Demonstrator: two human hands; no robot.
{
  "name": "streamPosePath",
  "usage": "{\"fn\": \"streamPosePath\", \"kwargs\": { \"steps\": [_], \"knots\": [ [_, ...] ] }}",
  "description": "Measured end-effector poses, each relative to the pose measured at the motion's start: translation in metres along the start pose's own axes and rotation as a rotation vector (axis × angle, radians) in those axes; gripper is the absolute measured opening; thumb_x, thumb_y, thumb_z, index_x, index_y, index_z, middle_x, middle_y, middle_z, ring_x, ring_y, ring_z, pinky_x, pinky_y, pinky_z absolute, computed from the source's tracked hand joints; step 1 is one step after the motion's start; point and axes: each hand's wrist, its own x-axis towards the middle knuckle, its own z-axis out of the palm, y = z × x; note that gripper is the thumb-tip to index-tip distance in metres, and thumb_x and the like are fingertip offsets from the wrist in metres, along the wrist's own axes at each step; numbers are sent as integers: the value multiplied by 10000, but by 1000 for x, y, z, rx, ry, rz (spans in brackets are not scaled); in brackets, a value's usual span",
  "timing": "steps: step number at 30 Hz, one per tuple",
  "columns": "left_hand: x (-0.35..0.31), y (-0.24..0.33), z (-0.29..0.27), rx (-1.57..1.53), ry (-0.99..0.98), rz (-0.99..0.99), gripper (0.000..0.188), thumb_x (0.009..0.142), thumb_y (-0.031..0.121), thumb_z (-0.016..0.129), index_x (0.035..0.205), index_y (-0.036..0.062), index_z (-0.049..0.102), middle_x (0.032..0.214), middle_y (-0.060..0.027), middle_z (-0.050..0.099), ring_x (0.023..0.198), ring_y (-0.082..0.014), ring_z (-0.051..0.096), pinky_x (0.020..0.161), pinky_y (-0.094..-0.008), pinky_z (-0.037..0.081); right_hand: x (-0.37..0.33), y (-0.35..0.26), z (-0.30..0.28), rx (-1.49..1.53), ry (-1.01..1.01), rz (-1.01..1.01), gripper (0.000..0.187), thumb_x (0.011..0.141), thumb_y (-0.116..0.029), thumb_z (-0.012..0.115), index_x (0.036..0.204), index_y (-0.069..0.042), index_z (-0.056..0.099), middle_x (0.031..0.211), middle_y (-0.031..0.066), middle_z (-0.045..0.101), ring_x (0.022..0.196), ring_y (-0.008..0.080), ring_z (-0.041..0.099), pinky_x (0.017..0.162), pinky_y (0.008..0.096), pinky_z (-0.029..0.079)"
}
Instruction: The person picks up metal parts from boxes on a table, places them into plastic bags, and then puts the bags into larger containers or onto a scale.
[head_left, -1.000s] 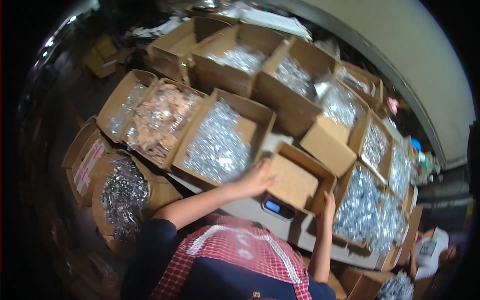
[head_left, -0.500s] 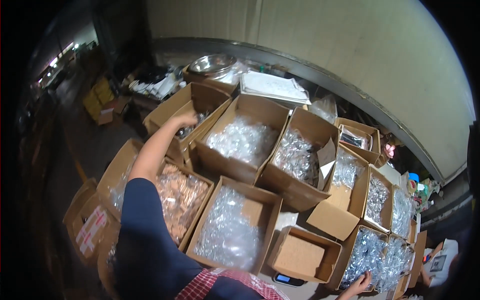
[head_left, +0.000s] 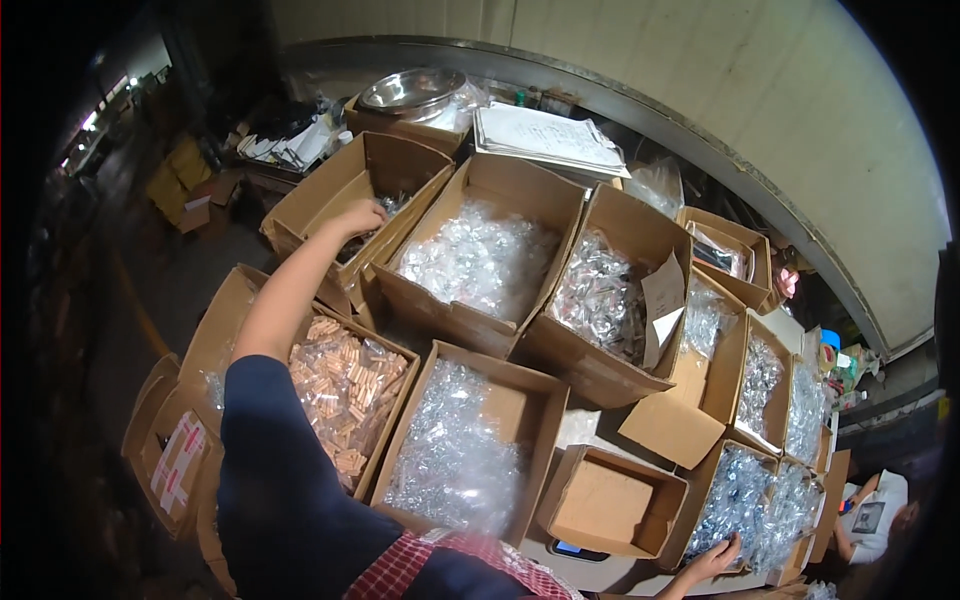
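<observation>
My left hand (head_left: 357,216) reaches far out into a cardboard box (head_left: 330,195) at the back left, fingers curled down inside it; whether they hold anything is hidden. My right hand (head_left: 712,561) rests low at the right, fingers spread on clear plastic packets in a box (head_left: 737,490). Below me sits a small, nearly empty cardboard box (head_left: 610,500) on a scale (head_left: 575,550).
Many open cartons of clear bagged parts (head_left: 480,260) crowd the area. One box holds tan pieces in plastic (head_left: 345,385). A metal bowl (head_left: 410,90) and a stack of papers (head_left: 545,135) lie at the back by the wall. Another person (head_left: 875,515) sits at the lower right.
My left arm has stretched from the small box near me to the far back-left box. My view has tilted upward. My right hand has dropped to the packets at the lower right.
</observation>
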Motion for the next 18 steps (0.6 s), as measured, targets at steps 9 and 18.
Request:
{"fn": "streamPosePath", "kwargs": {
  "steps": [9,18],
  "knots": [
    [3,-3,8,361,290,240,270,807,280,610,827,27,698,876,-229,662,836,-394,639,728,-457,500,5,-6,11,-79,-15,-99,337,975,-148,444,1207,63,569,1231,205,580,1148,351,530,1001,415,390],
    [-5,-17,-6,-210,28,268,393,847,171,642,1219,59,583,1121,-121,640,812,-180,620,681,-358,502,2,-3,14,-42,-11,-26,329,960,-109,442,1210,62,571,1227,183,591,1131,322,552,992,391,411]
  ]
}}
